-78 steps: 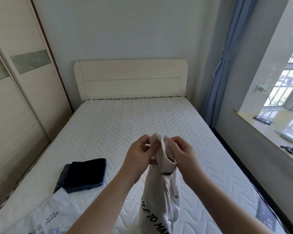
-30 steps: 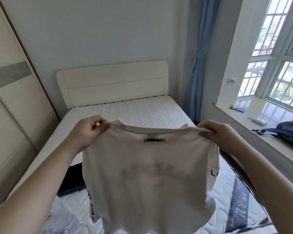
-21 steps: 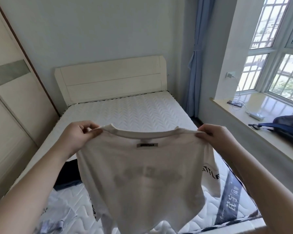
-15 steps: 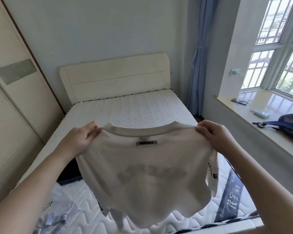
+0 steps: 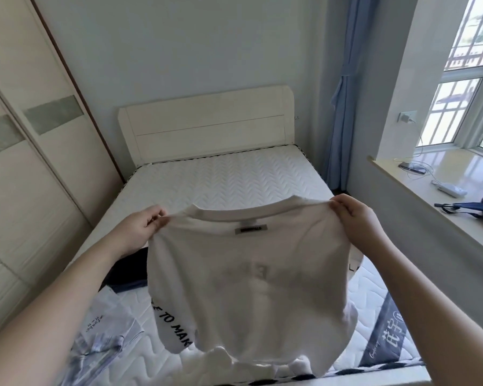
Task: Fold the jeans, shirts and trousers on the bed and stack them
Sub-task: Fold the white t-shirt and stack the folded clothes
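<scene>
Our left hand (image 5: 141,228) pinches one shoulder of the white shirt (image 5: 248,280) and our right hand (image 5: 356,218) pinches the other, so the shirt hangs spread between them above the near end of the bed (image 5: 223,179), its neck label (image 5: 251,229) facing us. One sleeve with black lettering (image 5: 173,327) dangles at the lower left. Behind the shirt, by our left forearm, a dark folded garment (image 5: 129,271) lies on the mattress. Nearer us at the left lies a clear plastic bag (image 5: 103,330). A blue bag (image 5: 477,207) rests on the windowsill (image 5: 418,176) to our right
</scene>
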`<state>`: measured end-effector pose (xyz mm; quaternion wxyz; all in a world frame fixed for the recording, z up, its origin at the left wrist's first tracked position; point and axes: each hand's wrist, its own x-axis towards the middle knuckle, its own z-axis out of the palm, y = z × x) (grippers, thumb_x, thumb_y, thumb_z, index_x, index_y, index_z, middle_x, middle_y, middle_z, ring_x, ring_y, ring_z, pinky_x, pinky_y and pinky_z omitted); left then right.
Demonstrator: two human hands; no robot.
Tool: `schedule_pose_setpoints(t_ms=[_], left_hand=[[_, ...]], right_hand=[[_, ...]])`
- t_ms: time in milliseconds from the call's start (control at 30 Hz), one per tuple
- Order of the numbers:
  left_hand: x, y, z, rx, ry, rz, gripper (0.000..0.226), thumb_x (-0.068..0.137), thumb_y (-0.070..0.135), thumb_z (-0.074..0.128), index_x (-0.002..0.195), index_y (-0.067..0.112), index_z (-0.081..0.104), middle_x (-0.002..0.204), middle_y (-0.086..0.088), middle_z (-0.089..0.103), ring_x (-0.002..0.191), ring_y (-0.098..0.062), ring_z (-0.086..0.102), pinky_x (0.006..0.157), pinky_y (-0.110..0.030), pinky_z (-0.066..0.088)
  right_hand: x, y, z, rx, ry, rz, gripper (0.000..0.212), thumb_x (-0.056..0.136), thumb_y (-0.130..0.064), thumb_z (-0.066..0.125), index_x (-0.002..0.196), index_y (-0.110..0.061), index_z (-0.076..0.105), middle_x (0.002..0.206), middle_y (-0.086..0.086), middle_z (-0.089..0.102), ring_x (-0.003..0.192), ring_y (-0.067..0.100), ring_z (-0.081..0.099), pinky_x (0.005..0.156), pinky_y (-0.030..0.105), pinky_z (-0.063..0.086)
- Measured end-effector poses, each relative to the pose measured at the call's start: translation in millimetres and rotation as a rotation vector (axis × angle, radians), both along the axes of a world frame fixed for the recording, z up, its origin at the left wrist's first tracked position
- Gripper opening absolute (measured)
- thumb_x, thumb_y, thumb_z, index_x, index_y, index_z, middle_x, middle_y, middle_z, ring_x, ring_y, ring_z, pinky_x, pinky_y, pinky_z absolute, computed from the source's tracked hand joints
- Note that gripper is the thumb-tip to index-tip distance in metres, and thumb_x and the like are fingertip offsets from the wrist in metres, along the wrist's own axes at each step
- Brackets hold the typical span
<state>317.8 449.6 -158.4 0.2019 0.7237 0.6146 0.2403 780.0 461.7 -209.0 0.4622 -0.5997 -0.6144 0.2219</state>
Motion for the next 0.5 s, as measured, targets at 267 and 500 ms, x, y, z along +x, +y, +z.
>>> schedule_pose_setpoints(t_ms=[267, 500], left_hand=[[-6.6, -14.7, -21.7, 0.448, 0.197, 0.129, 0.034, 0.096, 0.052, 0.032, 0.093, 0.025, 0.053, 0.061, 0.009, 0.055, 0.057, -0.02, 0.058, 0.054, -0.036, 0.046], [-35.6, -0.8, -7.2, 0.563, 0.151, 0.038, 0.044, 0.085, 0.067, 0.047, 0.068, 0.027, 0.054, 0.06, 0.01, 0.054, 0.053, -0.002, 0.048, 0.051, -0.014, 0.032]], right_hand=[[-5.5, -1.3, 3.9, 0.175, -0.042, -0.02, 0.016, 0.098, -0.032, 0.055, 0.084, -0.039, 0.061, 0.073, -0.023, 0.062, 0.071, -0.002, 0.056, 0.06, 0.011, 0.04], [-17.4, 12.2, -4.6, 0.264, -0.153, -0.029, 0.006, 0.097, -0.031, 0.057, 0.095, -0.031, 0.062, 0.079, -0.028, 0.063, 0.078, -0.001, 0.058, 0.069, 0.019, 0.043]])
